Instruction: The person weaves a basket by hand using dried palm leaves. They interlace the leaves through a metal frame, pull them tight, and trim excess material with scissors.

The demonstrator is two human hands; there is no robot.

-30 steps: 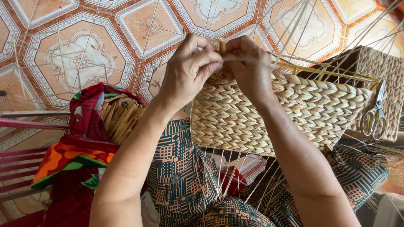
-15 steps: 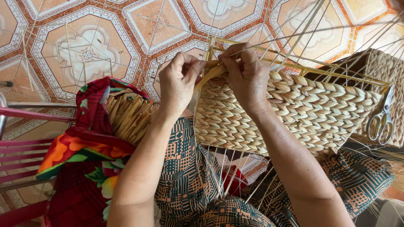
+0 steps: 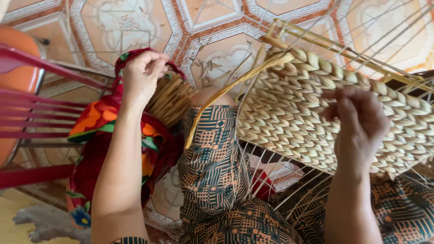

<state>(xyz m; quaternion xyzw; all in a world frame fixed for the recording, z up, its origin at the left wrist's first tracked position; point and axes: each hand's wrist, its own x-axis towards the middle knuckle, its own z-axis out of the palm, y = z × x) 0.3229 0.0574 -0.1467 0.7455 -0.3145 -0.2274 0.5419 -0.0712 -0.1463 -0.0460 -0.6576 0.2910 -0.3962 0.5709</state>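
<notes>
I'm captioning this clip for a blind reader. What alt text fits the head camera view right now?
A person seated over a patterned tile floor rests the right hand against a half-woven straw basket on their lap, while the left hand reaches to a bundle of straw strands wrapped in a red floral cloth. A red plastic chair stands at left.

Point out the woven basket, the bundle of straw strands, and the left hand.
woven basket (image 3: 289,122): head view, on its braided side wall.
bundle of straw strands (image 3: 171,97): head view, on the strands' ends above the cloth.
left hand (image 3: 142,74): head view, on the back of the hand.
</notes>
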